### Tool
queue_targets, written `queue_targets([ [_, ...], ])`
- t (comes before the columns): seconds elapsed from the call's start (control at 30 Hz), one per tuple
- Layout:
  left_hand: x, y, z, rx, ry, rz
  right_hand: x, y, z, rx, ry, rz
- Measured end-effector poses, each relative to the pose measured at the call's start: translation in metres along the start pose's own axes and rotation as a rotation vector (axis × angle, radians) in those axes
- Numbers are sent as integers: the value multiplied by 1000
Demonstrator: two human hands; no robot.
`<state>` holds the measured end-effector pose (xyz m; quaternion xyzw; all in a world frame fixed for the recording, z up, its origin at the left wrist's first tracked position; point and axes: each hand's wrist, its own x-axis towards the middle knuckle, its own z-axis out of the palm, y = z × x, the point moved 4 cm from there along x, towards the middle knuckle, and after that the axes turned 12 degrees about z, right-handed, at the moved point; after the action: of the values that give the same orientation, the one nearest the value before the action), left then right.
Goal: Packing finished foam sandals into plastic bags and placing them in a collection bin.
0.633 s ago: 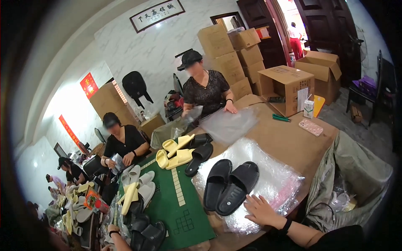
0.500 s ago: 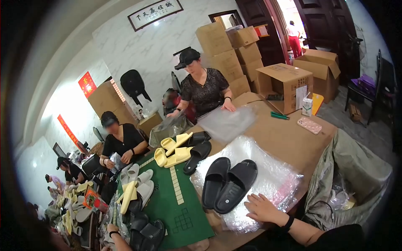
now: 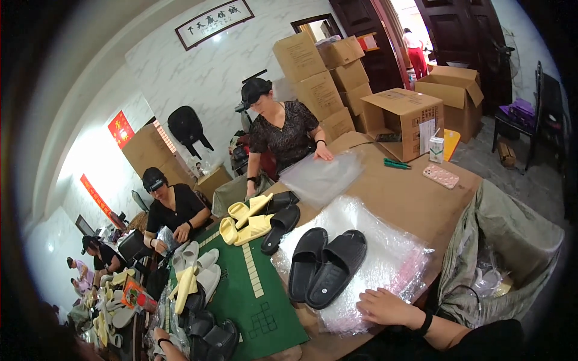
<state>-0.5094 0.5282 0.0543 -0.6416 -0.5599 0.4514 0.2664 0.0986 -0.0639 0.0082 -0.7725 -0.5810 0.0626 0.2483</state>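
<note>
A pair of black slide slippers (image 3: 328,268) lies side by side on a stack of clear plastic bags (image 3: 394,253) in front of me. My right hand (image 3: 385,307) rests on the near edge of the stack, just right of the slippers, with its fingers slightly bent and nothing seen in them. At the lower left, my left hand (image 3: 160,334) reaches beside more black slippers (image 3: 211,337) and some clear plastic; its fingers are mostly hidden. Yellow slippers (image 3: 250,225), a single black slipper (image 3: 281,230) and grey slippers (image 3: 208,274) sit farther off on the green mat (image 3: 271,301).
Across the table a co-worker's hand (image 3: 323,150) lies on flat clear bags (image 3: 319,177). Another co-worker handles plastic at the left. An open carton (image 3: 415,123), drink carton (image 3: 436,149), phone (image 3: 441,176) and green cutter (image 3: 396,163) stand or lie at the back right. A sack (image 3: 506,253) stands at right.
My right hand's fingers, spread before, are now closer together and bent. The co-worker across has lowered the other hand toward a sack. My view has shifted slightly.
</note>
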Motion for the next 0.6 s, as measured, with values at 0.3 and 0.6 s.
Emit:
queue_targets([
  [0.3,-5,4,-12,-289,40,47,-5,-4,0,-50,2,-10],
  [0.6,11,9,-3,-45,-176,219,-6,-6,3,-71,-42,15],
])
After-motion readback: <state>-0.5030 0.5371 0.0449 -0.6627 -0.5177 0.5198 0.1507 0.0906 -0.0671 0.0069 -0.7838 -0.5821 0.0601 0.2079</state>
